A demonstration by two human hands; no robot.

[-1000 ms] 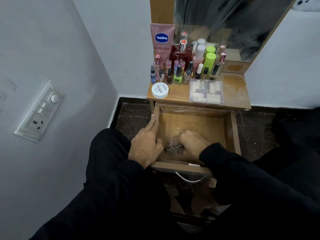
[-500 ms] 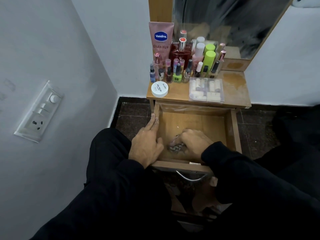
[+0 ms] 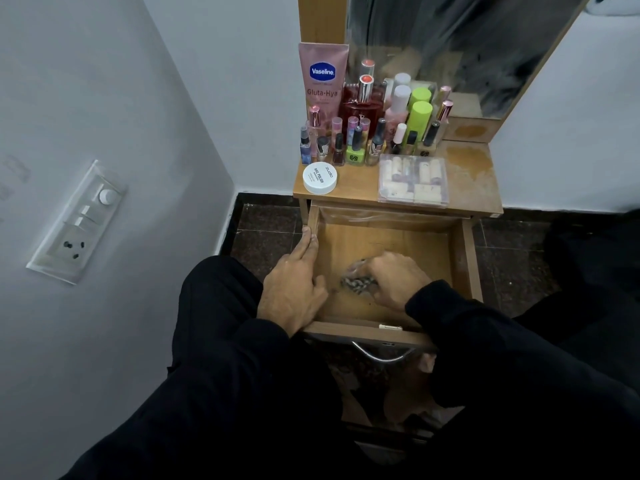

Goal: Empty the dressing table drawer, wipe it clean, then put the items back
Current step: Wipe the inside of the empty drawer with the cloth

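The wooden drawer is pulled out below the dressing table top; its bare floor holds nothing but my hand and a cloth. My right hand presses a crumpled grey patterned cloth onto the drawer floor, near the front middle. My left hand rests on the drawer's left wall, fingers stretched along the rim. On the table top stand a pink Vaseline tube, several nail polish and perfume bottles, a white round jar and a clear plastic box.
A mirror rises behind the bottles. A wall with a switch plate is close on the left. Dark tiled floor surrounds the table. A metal handle hangs on the drawer front, and my dark-clothed legs lie below it.
My right hand has slid the cloth slightly right and back across the drawer floor. My left hand has stayed on the left wall.
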